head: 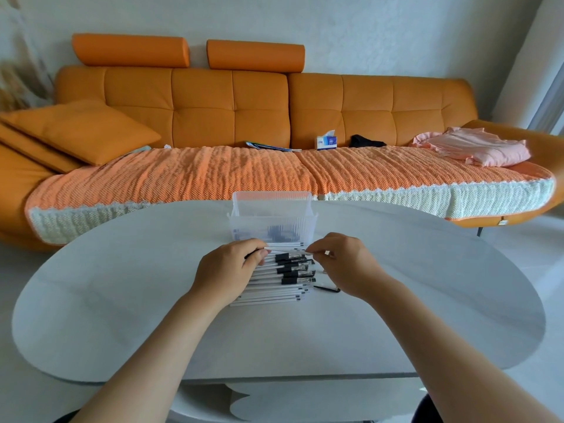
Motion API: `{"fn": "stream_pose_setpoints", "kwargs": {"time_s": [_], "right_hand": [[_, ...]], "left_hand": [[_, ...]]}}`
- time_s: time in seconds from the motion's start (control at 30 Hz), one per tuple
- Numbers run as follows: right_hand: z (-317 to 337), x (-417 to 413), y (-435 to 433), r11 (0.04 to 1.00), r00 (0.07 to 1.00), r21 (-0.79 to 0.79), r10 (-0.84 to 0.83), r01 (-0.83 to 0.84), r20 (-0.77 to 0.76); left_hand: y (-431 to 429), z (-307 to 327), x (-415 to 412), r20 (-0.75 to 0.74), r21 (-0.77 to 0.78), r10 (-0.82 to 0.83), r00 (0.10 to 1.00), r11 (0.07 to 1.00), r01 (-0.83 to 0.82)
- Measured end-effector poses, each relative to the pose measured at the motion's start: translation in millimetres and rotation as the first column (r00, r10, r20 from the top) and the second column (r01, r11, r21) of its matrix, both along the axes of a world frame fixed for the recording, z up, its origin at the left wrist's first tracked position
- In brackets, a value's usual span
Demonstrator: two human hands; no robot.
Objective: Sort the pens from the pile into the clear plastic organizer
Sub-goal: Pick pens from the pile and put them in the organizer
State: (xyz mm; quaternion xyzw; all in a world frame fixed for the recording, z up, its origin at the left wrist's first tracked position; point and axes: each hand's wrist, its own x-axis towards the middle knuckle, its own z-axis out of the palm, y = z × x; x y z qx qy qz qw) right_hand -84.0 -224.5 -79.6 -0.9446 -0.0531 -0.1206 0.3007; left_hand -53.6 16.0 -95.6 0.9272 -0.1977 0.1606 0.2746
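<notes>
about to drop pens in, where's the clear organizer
In the head view the clear plastic organizer stands centre, at the far edge of the table, right behind the pen pile.

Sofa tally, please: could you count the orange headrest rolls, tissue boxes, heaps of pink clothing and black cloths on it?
Orange headrest rolls: 2
Tissue box: 1
Heap of pink clothing: 1
Black cloth: 1
Total: 5

Soft, even daylight fills the room, brightest to the right of the sofa [232,117]. Shadows are faint. Wide-angle distortion curves the sofa's ends; the upper corner left of it is blurred.
</notes>
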Motion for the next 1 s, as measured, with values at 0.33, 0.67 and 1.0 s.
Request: {"fn": "stream_pose_setpoints", "kwargs": {"time_s": [0.33,0.67,1.0], "right_hand": [[-1,1,-2,1.0,1.0,-0.008,0.004,-0.004,0.001],[-2,1,-3,1.0,1.0,-0.018,0.018,-0.018,0.004],[1,-5,11,0.987,0.986,-0.009,0.159,-0.158,0.044]], "left_hand": [[-3,1,-1,-0.023,-0.002,0.005,1.0,1.0,-0.005],[-1,1,-3,-0.057,0.002,-0.002,0.998,1.0,0.002],[-11,3,-12,-0.077,0.044,-0.135,0.988,0.989,0.138]]}}
